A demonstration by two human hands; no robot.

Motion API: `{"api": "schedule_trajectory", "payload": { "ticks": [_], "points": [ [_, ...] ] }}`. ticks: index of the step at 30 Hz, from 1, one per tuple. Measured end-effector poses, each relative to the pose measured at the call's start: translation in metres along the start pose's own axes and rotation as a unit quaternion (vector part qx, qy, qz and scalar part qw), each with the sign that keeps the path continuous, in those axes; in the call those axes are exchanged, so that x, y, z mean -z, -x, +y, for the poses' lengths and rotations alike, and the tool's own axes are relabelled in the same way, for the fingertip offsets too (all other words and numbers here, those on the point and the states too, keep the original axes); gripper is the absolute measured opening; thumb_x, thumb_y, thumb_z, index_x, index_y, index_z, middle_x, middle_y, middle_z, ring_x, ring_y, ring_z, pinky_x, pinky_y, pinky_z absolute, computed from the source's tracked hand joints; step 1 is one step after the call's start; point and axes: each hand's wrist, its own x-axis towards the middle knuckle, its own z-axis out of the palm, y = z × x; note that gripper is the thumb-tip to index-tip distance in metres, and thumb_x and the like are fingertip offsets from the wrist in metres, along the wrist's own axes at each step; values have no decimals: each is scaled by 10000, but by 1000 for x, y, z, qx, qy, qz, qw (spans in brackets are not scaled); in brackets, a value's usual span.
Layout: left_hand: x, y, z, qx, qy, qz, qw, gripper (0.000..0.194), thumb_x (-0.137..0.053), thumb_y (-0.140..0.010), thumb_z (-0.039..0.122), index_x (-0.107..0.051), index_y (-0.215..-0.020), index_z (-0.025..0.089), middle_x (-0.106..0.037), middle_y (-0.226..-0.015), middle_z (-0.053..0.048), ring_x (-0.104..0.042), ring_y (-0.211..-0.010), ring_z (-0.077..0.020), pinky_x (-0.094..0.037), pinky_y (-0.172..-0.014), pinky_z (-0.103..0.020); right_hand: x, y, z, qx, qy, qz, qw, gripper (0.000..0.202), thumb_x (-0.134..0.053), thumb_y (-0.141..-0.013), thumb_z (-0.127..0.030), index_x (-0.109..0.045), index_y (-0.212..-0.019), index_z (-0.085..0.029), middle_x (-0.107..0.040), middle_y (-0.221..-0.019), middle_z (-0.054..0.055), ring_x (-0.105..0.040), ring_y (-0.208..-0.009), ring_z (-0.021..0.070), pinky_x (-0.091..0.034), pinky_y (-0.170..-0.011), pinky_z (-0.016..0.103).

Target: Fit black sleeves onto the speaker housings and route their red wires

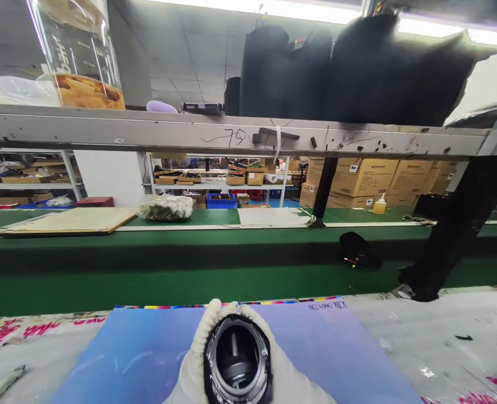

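Note:
A black hollow housing (237,359) with a shiny round rim and dark sleeve-like sides stands near the bottom middle, its opening facing me. Dark parts show inside it, too shadowed to name. My left hand (189,367), in a white glove, is wrapped round its left side. On the right side, my right hand (288,370), also gloved in white, presses against it. The fingers of both hands meet behind the rim. Beneath them lies a glossy blue-violet sheet (147,348) with a coloured strip along its far edge.
A green conveyor belt (147,292) runs beyond the bench, with a black piece (358,251) with small wires on it. Overhead, a metal shelf (168,132) bears black bundles (358,73) and a glass jar (84,62). A dark post (454,235) stands right. Cartons (368,178) are stacked behind.

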Motion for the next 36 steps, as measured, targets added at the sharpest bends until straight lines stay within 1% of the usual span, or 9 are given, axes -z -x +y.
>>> {"api": "schedule_trajectory", "payload": {
  "ticks": [2,5,7,11,16,23,30,33,36],
  "points": [
    [0,4,0,4,7,11,1000,565,-552,-824,670,-627,-1259,318,-696,-1236,-55,-626,-1183,-324,-507,-1023,-522,-1,-2,-7,1,-8,-2,1000,485,-641,-901,-350,-496,-1364,-332,-558,-1385,63,-536,-1266,274,-448,-1077,470],
    [1,12,1,13,21,8,1000,811,-801,-621,606,-547,-1343,336,-613,-1360,-47,-539,-1277,-363,-462,-1072,-523,-5,-8,-15,9,-16,-9,1000,413,-604,-935,-358,-524,-1312,-211,-549,-1350,104,-585,-1162,268,-503,-967,502],
    [1,12,1,38,30,-6,999,874,-832,-572,606,-544,-1348,323,-633,-1332,-59,-543,-1269,-377,-451,-1075,-540,-7,-9,-19,16,-19,-9,1000,368,-602,-939,-345,-550,-1268,-189,-561,-1319,99,-601,-1119,252,-522,-931,477],
    [-1,3,-10,72,42,-11,996,853,-716,-592,756,-605,-1292,281,-719,-1164,-95,-621,-1172,-378,-481,-1033,-567,-9,-4,-22,21,-21,-6,1000,335,-600,-940,-340,-567,-1242,-198,-578,-1290,92,-611,-1091,239,-536,-907,451],
    [-6,4,-24,54,53,-1,997,896,-397,-650,922,-640,-1241,294,-722,-1161,-81,-653,-1130,-349,-512,-1007,-543,-10,1,-24,24,-20,-2,1000,355,-605,-936,-342,-558,-1255,-194,-567,-1307,95,-602,-1111,248,-525,-924,468],
    [-1,19,-4,44,52,-22,997,708,-437,-776,803,-611,-1277,335,-684,-1255,-45,-598,-1216,-339,-493,-1033,-554,-10,3,-23,34,-6,-4,999,338,-602,-939,-335,-564,-1245,-196,-577,-1290,91,-610,-1095,241,-535,-909,452],
    [-7,23,8,50,31,-2,998,536,-463,-864,676,-566,-1311,400,-684,-1252,-19,-606,-1209,-305,-470,-1045,-543,-6,3,-13,30,28,-34,999,358,-602,-939,-339,-555,-1261,-190,-566,-1310,96,-601,-1116,251,-524,-927,471],
    [-5,21,20,-16,-70,-18,997,587,-571,-823,639,-517,-1362,414,-617,-1344,-30,-550,-1265,-320,-433,-1064,-517,-1,1,-9,27,53,-47,997,424,-602,-936,-365,-518,-1317,-199,-536,-1365,107,-570,-1185,279,-481,-987,523],
    [2,16,35,-159,-285,-51,944,736,-689,-691,674,-553,-1351,380,-574,-1361,-78,-493,-1277,-383,-392,-1054,-486,5,0,-11,24,80,-55,995,640,-670,-879,-402,-383,-1439,-285,-503,-1430,93,-546,-1249,281,-377,-1100,542]
  ]
}}
